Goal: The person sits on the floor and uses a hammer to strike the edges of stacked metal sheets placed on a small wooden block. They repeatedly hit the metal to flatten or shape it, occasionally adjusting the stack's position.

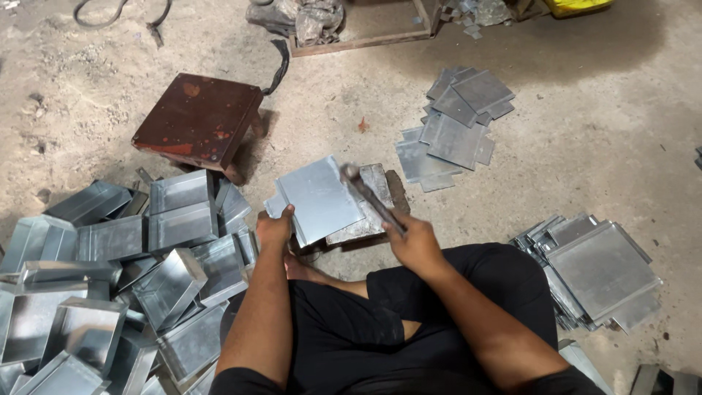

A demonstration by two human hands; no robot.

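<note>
Down on the floor (599, 132), the person sits cross-legged with both forearms reaching forward over black-clad knees. Their left hand (273, 229) pinches the near-left corner of a flat metal sheet (319, 199), thumb on top and fingers curled underneath, holding it tilted over a grey stone block (374, 208) just ahead of the legs. Their right hand (413, 238) is clenched around the handle of a hammer (369, 197), whose shaft slants up and left so the head sits over the sheet's far-right edge; whether the head touches the metal is hard to tell. One sheet is in hand, one hammer, one block. To the left lies a heap of folded metal trays (110, 292), well over a dozen, overlapping so much that an exact count is not possible, and several are cut off by the left and bottom edges. Two stacks of flat cut sheets rest on the floor: a loose pile of blanks (453, 128) beyond the block, about eight or so, and a tighter stack of blanks (596, 271) beside the right knee, its lower layers hidden. A single dark red stool (197, 121) stands beyond the trays. Most of the block is hidden under the sheet.
</note>
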